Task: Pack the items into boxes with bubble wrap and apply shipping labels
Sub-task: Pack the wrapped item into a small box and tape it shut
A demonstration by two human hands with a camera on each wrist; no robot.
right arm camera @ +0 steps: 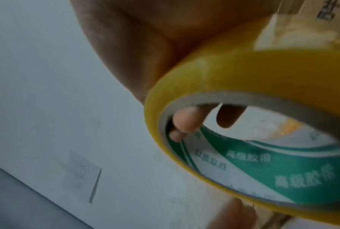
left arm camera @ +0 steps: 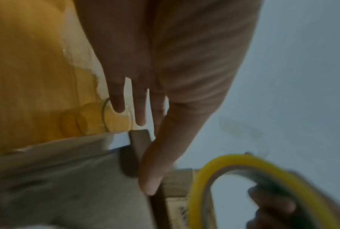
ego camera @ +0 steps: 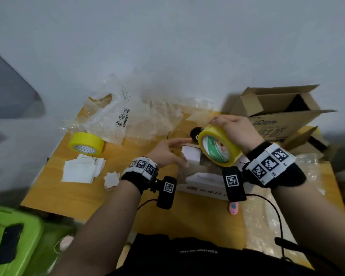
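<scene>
A: What is the biggest thing here?
B: The wooden table (ego camera: pixel 54 188), with a heap of bubble wrap (ego camera: pixel 116 116) at its far left and clear film over its near right. At the far right edge stands an open cardboard box (ego camera: pixel 277 108) with its flaps up.

A: And the box being packed?
B: A small carton (ego camera: pixel 199 174) sits at the middle, just in front of the person, with a white flap raised and red print on its near side.

A: What are the hands doing?
B: The right hand (ego camera: pixel 233 128) holds a yellow tape roll (ego camera: pixel 219 146) on edge above the carton's right end. The right wrist view shows fingertips (right arm camera: pixel 186 120) curled inside the core. The left hand (ego camera: pixel 167 154) reaches over the carton's left end, fingers straight and slightly apart, holding nothing.

A: Anything smaller?
B: A second yellow tape roll (ego camera: pixel 86 144) lies flat at the left, well apart from the carton. Near it is a pile of white label sheets (ego camera: pixel 82 168). A pink object (ego camera: pixel 233 208) lies near the carton's near right corner.
</scene>
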